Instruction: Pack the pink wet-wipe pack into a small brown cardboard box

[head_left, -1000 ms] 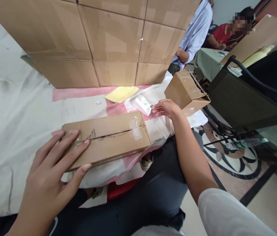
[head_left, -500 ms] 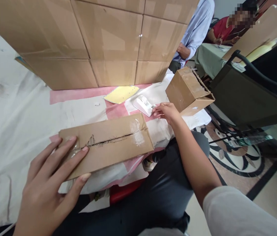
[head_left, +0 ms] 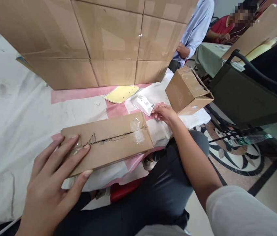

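A closed, flat cardboard box [head_left: 111, 141] lies in front of me, with a torn centre seam and clear tape at both ends. Spread over its left end is my left hand [head_left: 52, 173], fingertips on the top and thumb at the near edge. My right hand [head_left: 164, 113] is beyond the box's right end, with thumb and fingers pinched together at the cutter end of a white tape dispenser [head_left: 143, 105]. Whatever is between those fingertips is too small to make out.
Stacked cardboard boxes [head_left: 114, 36] form a wall at the back. Near its foot lies a yellow paper piece [head_left: 121, 94]. An opened carton [head_left: 187, 90] stands at the table's right edge. Two other people sit beyond, near a dark chair [head_left: 249, 88]. A plastic bottle [head_left: 253, 139] is at the right.
My left hand and the box's left end have shifted slightly right. My right hand's fingers have drawn closer together at the dispenser, which stays in place.
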Available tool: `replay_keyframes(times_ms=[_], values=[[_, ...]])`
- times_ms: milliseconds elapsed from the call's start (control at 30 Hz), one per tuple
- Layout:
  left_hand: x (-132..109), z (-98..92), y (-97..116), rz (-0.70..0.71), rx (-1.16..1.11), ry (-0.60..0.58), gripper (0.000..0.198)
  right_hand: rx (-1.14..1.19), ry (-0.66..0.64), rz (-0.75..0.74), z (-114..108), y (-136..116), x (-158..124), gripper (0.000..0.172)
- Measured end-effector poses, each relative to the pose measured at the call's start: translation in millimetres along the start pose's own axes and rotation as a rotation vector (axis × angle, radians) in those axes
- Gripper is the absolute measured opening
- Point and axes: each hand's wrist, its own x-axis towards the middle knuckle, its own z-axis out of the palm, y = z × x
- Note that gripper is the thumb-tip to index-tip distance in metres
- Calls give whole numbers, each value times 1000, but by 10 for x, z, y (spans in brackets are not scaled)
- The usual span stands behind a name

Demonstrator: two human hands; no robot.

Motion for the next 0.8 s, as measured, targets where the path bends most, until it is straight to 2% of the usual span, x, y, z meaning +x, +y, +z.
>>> replay_keyframes(times_ms=[267,600,700,800], values=[[20,-2,8,31,21,11,66,71,-38,-27,-28,105,93,14],[33,3,-1,61,70,15,64,65,-14,-45,16,75,11,15],[53,-51,124,59,241,9,55,51,11,-50,38,54,-37,16],[134,-62,379,71,431,38,56,47,42,-74,58,52,-74,18]])
